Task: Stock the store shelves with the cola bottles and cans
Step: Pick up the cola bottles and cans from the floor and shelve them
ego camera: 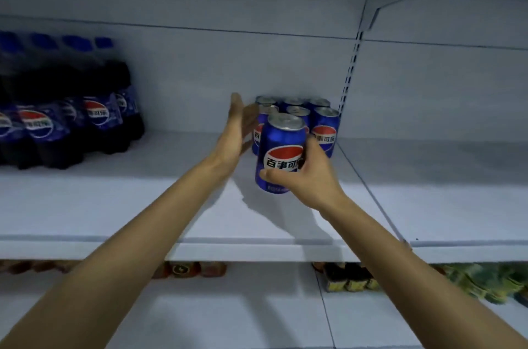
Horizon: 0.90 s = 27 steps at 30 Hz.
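Gripping the shiny blue metal cola can (pixel 281 148), your right hand (pixel 313 177) holds it over the white shelf (pixel 143 205); left hand (pixel 237 131) flat, empty, by the standing cans (pixel 324 125). Bump them & they fall.

1. The view is dim overall, with a cool blue-grey cast over the white metal shelf (pixel 128 205).
2. A soft shadow lies on that shelf just below and left of the shiny blue cola can (pixel 281 148), whose silver top catches a pale highlight.
3. The dark plastic cola bottles (pixel 71 125) at far left are smeared and nearly black.
4. The packaged goods (pixel 351 280) low in the view are blurred.
5. Shelf lines bow toward the edges.
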### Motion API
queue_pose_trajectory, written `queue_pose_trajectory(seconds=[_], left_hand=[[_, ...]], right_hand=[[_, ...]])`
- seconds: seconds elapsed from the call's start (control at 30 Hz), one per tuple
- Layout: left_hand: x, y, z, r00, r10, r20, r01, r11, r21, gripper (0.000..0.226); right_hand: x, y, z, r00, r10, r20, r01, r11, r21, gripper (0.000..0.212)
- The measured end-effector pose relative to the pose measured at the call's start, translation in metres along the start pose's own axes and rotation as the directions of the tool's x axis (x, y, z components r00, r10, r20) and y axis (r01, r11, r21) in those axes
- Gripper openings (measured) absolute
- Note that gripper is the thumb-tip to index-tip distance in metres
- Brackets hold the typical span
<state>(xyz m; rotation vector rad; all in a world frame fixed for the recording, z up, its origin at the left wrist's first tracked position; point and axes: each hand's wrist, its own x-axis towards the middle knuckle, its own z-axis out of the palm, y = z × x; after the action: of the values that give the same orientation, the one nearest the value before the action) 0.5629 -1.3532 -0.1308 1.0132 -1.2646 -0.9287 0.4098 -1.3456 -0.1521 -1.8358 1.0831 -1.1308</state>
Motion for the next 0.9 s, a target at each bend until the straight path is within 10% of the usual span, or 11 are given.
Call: queue_pose_trajectory(seconds=[0.2, 0.47, 0.9], left_hand=[[0.044, -0.034, -0.002, 0.952, -0.291, -0.097, 0.265, 0.940, -0.216, 0.079], [0.062, -0.059, 0.005, 0.942, -0.332, -0.046, 0.269, 0.831, -0.486, 0.058], [0.067, -0.071, 0.011, 0.931, -0.324, -0.167, 0.236, 0.885, -0.402, 0.049]], right_hand=[[0.046, 0.034, 0.031, 0.996, 0.075, -0.041, -0.079, 0.991, -0.106, 0.076], [0.072, 0.059, 0.044, 0.994, 0.093, -0.057, -0.095, 0.995, -0.031, 0.082], [0.076, 0.061, 0.049, 0.995, 0.097, -0.007, -0.097, 0.987, -0.124, 0.093]])
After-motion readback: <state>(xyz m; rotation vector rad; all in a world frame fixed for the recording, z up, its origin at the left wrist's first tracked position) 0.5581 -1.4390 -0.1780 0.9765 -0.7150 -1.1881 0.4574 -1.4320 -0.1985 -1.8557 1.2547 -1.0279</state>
